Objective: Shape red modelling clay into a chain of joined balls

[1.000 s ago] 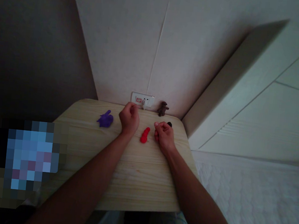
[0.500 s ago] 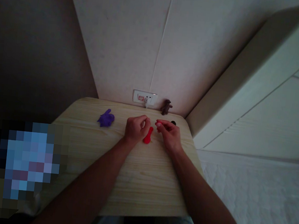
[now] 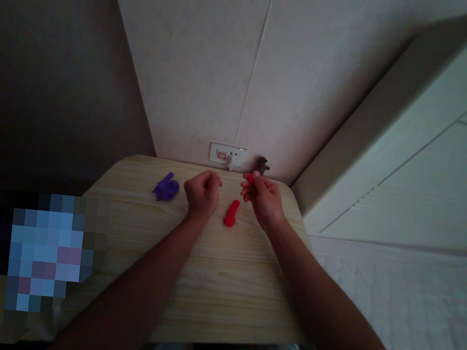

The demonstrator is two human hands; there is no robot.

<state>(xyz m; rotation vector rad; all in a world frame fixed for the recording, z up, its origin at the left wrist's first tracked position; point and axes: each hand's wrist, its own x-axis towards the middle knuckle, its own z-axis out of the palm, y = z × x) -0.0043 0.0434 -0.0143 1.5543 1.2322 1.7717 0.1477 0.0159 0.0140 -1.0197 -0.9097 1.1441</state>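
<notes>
Well — right hand (image 3: 268,201) pinches red piece (image 3: 250,179) (small).

Overall light: dim and cool, appearing to be coming from the right.
Left wall (image 3: 57,70): sinking into near-black.
Back wall (image 3: 194,72): glowing faintly grey, darkening toward the cabinet (image 3: 415,176).
Table (image 3: 206,282): reflecting a soft, muted light, without harsh glare.
Forearms (image 3: 135,286): falling into deep shade toward the bottom edge.
White quilted surface (image 3: 403,301): losing its texture to softness.
Red shape (image 3: 231,214): standing out saturated, its fine detail smearing.
Edges: wide-angle distortion is stretching the cabinet.
Lower left: a coarse pixel mosaic (image 3: 44,256) is masking detail.
</notes>
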